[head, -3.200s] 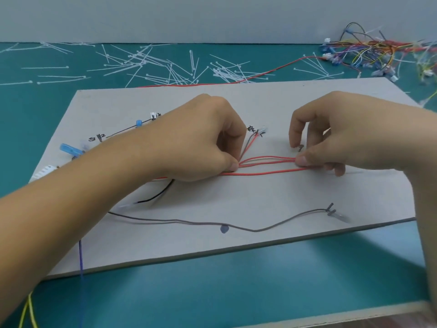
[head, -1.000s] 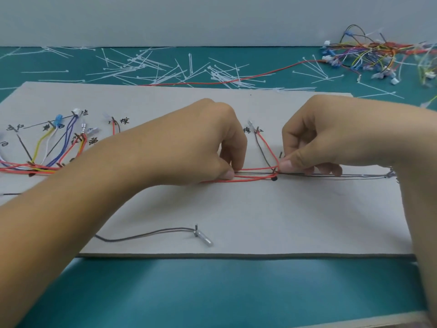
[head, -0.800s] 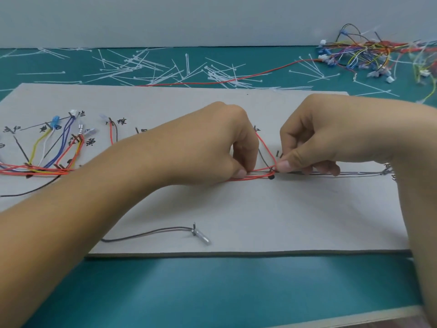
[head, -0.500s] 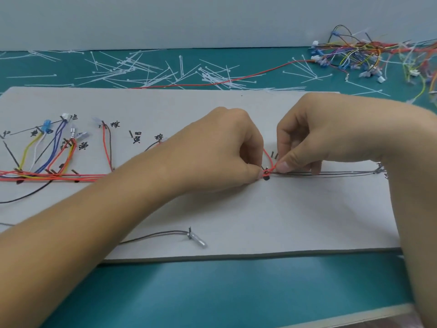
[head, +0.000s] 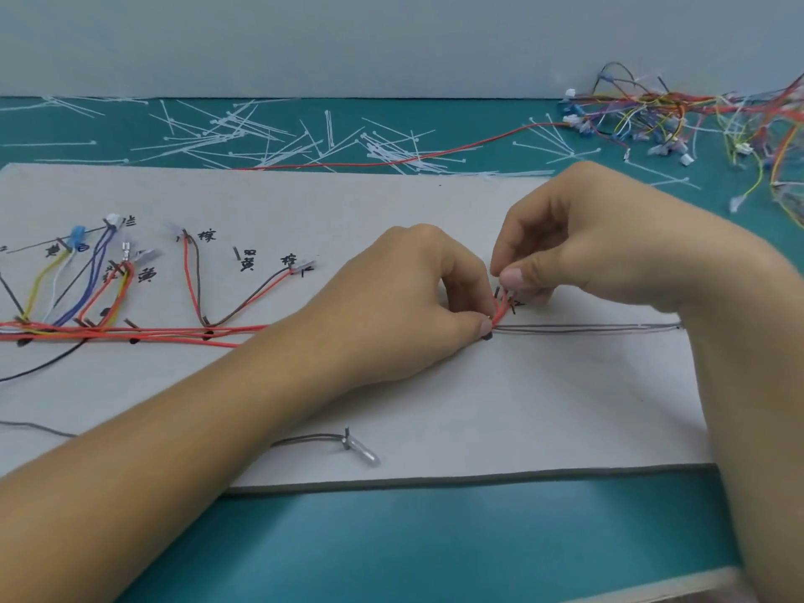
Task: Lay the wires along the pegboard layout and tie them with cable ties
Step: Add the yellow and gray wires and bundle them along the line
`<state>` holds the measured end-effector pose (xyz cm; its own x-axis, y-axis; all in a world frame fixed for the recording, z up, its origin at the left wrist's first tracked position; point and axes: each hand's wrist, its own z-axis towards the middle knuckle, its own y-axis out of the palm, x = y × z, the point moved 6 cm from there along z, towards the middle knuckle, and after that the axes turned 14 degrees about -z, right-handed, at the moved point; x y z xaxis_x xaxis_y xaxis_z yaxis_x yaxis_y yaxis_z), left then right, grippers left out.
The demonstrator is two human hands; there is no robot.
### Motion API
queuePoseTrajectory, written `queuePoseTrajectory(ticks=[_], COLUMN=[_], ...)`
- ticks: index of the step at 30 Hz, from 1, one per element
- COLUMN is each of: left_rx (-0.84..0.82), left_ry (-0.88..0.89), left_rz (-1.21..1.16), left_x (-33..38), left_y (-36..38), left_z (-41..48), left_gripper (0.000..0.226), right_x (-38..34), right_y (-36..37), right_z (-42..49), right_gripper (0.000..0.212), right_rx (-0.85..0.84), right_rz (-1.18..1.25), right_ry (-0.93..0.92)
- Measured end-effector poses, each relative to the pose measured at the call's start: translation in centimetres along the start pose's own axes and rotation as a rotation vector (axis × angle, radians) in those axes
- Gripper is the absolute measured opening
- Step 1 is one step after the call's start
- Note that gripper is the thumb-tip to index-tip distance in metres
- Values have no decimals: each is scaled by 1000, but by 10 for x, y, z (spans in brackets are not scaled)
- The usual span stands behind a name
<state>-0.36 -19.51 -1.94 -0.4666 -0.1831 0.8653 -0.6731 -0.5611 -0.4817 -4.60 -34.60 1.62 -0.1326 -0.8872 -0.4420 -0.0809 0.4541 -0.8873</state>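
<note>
Red wires point(head: 152, 330) form the harness trunk, running from the left edge of the frame across the grey pegboard point(head: 435, 211) toward the centre; dark marks along them may be pegs or ties, we cannot tell which. Above them, at mid left, yellow, white, blue and orange branch wires point(head: 87, 276) fan up to hand-lettered marks. Loose cable ties point(head: 261, 137) lie scattered on the teal table point(head: 391, 537) beyond the board, upper left to upper centre, none in hand. Low centre, a terminal-tipped wire point(head: 313, 438) lies apart from the trunk. The left hand point(head: 404, 306) has its fingers curled, thumb and forefinger pinching the red wires down against the board beside a dark peg point(head: 486, 337). Just right of it, the right hand point(head: 587, 245) pinches the upturned ends of the same red wires between thumb and fingertips. From the peg, thin grey wires point(head: 587, 328) run rightward along the board; spare wires point(head: 696, 111) lie tangled at upper right. We judge the bend at the peg is being dressed, with tying here not yet begun. Risks: if the left pinch eases, the springy wires could lift and the trunk splay; a hard pull by the right hand could drag the left branches off their marks; fetching a tie frees one hand and may let the bend relax.
</note>
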Motion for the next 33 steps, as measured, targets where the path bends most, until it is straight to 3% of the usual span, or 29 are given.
queuePoseTrajectory(ticks=[10, 17, 22, 28, 33], left_rx=[35, 41, 37, 29, -34], left_ry=[42, 34, 38, 31, -22], left_rz=[30, 23, 28, 36, 115], left_x=[1, 0, 0, 1, 7], left_y=[0, 0, 0, -1, -3], left_z=[-6, -6, -6, -5, -1], left_gripper=[4, 9, 10, 4, 2], right_x=[5, -3, -12, -16, -16], right_y=[0, -3, 1, 8, 6], right_z=[0, -8, -10, -11, -7], right_gripper=[11, 19, 16, 16, 15], right_rx=[14, -6, -8, -51, 39], right_rz=[-82, -206, -292, -220, -344], right_ry=[102, 161, 143, 118, 127])
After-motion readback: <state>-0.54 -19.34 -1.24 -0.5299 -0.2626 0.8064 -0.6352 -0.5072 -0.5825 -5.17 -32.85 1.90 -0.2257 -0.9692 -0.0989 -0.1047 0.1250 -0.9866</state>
